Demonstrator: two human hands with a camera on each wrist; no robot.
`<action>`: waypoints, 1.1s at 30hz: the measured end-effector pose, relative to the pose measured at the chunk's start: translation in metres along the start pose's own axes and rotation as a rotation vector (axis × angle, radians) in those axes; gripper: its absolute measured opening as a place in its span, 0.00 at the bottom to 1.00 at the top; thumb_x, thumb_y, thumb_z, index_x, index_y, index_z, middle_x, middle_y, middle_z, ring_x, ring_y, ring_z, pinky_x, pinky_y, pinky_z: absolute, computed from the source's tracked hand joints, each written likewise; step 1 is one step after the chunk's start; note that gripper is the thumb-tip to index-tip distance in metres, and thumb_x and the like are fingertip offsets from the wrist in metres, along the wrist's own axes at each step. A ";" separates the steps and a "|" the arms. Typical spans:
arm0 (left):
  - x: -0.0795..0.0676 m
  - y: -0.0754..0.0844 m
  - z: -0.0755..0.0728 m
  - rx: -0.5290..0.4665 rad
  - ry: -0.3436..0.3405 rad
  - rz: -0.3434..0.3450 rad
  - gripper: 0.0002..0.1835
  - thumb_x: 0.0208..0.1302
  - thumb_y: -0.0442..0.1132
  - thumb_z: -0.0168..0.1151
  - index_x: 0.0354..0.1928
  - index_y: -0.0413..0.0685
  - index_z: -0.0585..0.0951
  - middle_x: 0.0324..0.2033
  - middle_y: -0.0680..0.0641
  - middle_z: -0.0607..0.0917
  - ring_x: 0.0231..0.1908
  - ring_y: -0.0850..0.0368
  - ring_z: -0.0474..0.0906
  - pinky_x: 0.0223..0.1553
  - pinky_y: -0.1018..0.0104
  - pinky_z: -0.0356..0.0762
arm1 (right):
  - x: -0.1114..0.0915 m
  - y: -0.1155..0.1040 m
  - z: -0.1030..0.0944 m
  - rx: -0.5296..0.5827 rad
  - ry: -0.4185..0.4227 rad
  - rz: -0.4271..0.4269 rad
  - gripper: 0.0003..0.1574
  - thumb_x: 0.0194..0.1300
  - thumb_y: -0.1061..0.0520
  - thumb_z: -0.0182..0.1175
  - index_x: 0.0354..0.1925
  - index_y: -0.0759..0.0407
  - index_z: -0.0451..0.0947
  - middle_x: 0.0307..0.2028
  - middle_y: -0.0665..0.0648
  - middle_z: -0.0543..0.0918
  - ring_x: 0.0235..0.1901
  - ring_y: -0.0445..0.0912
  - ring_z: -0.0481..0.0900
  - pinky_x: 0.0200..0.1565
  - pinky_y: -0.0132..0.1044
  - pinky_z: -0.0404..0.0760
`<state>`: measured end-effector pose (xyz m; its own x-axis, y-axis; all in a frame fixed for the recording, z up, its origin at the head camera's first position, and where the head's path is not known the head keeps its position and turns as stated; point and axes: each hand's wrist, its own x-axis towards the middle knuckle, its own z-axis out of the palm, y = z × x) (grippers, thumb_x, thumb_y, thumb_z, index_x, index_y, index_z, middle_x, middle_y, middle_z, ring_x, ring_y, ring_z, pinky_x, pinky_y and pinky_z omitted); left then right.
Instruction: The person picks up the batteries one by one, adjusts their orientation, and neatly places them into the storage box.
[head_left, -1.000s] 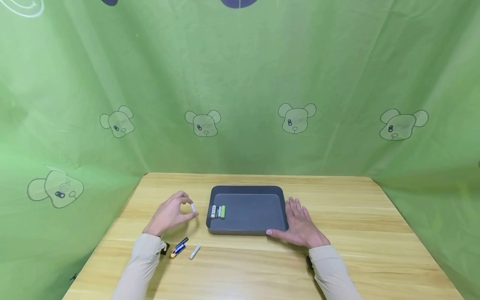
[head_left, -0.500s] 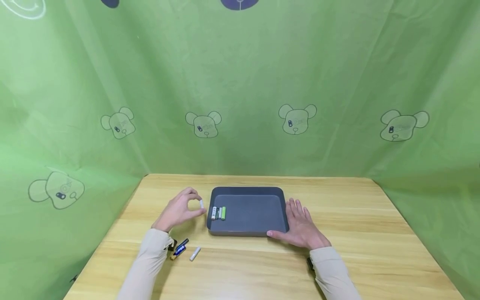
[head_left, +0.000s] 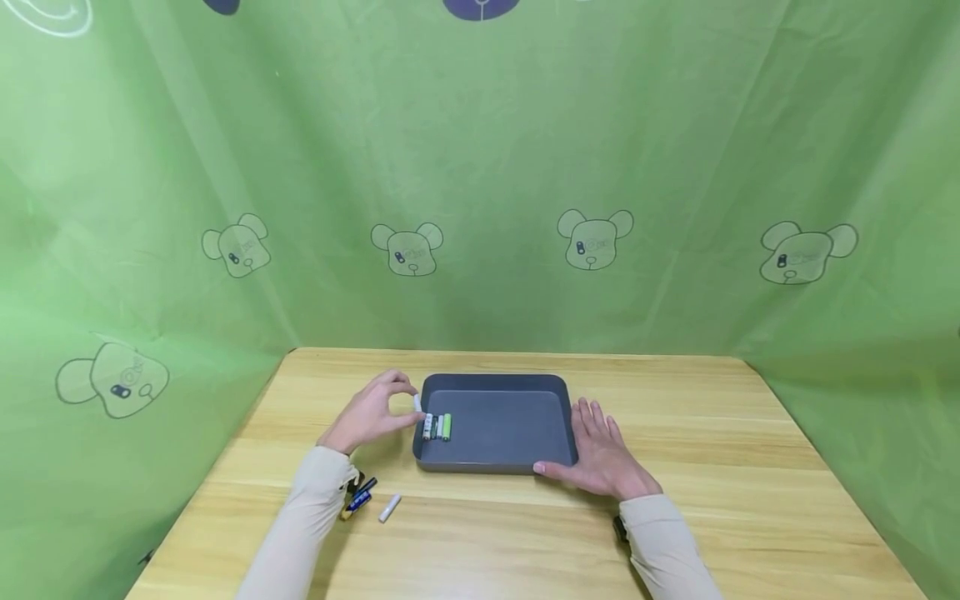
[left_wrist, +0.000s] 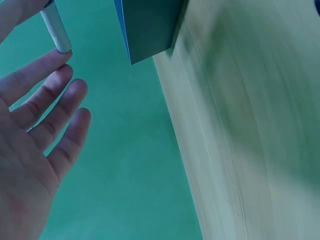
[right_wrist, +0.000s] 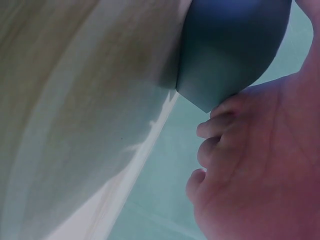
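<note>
My left hand [head_left: 371, 414] pinches a white battery [left_wrist: 56, 27] between thumb and forefinger, by the two ends. In the head view it hovers at the left rim of the dark grey tray [head_left: 498, 421]. Several batteries lie side by side at the tray's left end, among them a green battery [head_left: 447, 427]. The right hand [head_left: 603, 454] rests with spread, straight fingers along the tray's right side, its thumb at the front right corner. In the right wrist view the palm and fingers are against the tray's wall [right_wrist: 225, 50].
On the wooden table [head_left: 525, 542], left of the middle, lie a white battery [head_left: 390, 507], a blue battery [head_left: 358, 501] with a gold end and a dark battery [head_left: 366, 486]. A green curtain [head_left: 495, 308] with bear heads surrounds the table's back and sides.
My left hand has moved right with the white battery, from beside the tray to over its left rim. The right hand and the tray stay in place.
</note>
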<state>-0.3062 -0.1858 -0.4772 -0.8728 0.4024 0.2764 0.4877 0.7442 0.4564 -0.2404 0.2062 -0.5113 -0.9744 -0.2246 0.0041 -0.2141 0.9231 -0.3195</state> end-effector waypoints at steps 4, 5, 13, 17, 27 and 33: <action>0.004 0.004 0.000 0.001 -0.015 -0.001 0.28 0.52 0.54 0.74 0.52 0.47 0.83 0.51 0.52 0.79 0.55 0.52 0.76 0.62 0.50 0.76 | 0.000 0.000 -0.001 -0.001 0.000 -0.001 0.82 0.50 0.14 0.53 0.75 0.73 0.40 0.77 0.72 0.41 0.77 0.66 0.38 0.76 0.64 0.41; 0.005 0.004 0.000 0.001 -0.020 -0.002 0.27 0.53 0.54 0.74 0.52 0.47 0.83 0.52 0.52 0.79 0.55 0.52 0.76 0.62 0.50 0.76 | 0.000 0.000 -0.001 0.001 0.001 -0.002 0.82 0.50 0.14 0.53 0.75 0.73 0.40 0.77 0.72 0.41 0.77 0.67 0.38 0.76 0.64 0.41; 0.014 0.011 0.003 0.024 -0.053 0.010 0.27 0.53 0.54 0.74 0.51 0.48 0.84 0.52 0.51 0.79 0.55 0.52 0.76 0.63 0.51 0.76 | -0.002 -0.001 -0.003 -0.004 0.003 0.004 0.82 0.49 0.13 0.52 0.75 0.73 0.41 0.77 0.72 0.41 0.77 0.66 0.38 0.75 0.65 0.41; 0.019 0.012 0.006 0.033 -0.059 0.024 0.26 0.52 0.54 0.74 0.51 0.48 0.84 0.52 0.51 0.79 0.55 0.52 0.76 0.63 0.51 0.75 | -0.002 -0.001 -0.003 -0.004 0.006 0.003 0.82 0.49 0.13 0.52 0.75 0.72 0.41 0.77 0.72 0.41 0.77 0.66 0.39 0.75 0.65 0.41; 0.029 0.011 0.021 0.012 -0.094 0.076 0.27 0.52 0.52 0.75 0.51 0.46 0.84 0.52 0.50 0.78 0.56 0.52 0.74 0.64 0.51 0.74 | -0.001 0.001 -0.001 0.006 0.000 0.003 0.82 0.49 0.13 0.52 0.75 0.72 0.40 0.77 0.72 0.41 0.77 0.66 0.39 0.75 0.65 0.41; 0.030 0.006 0.032 -0.020 -0.100 0.093 0.26 0.52 0.52 0.75 0.50 0.45 0.84 0.50 0.52 0.76 0.55 0.54 0.71 0.63 0.53 0.73 | -0.001 0.000 0.000 0.016 -0.003 -0.001 0.81 0.50 0.14 0.53 0.75 0.73 0.40 0.77 0.72 0.41 0.77 0.67 0.38 0.75 0.65 0.41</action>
<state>-0.3302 -0.1525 -0.4931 -0.8213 0.5209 0.2326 0.5657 0.6910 0.4500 -0.2393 0.2067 -0.5110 -0.9739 -0.2268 0.0016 -0.2142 0.9176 -0.3349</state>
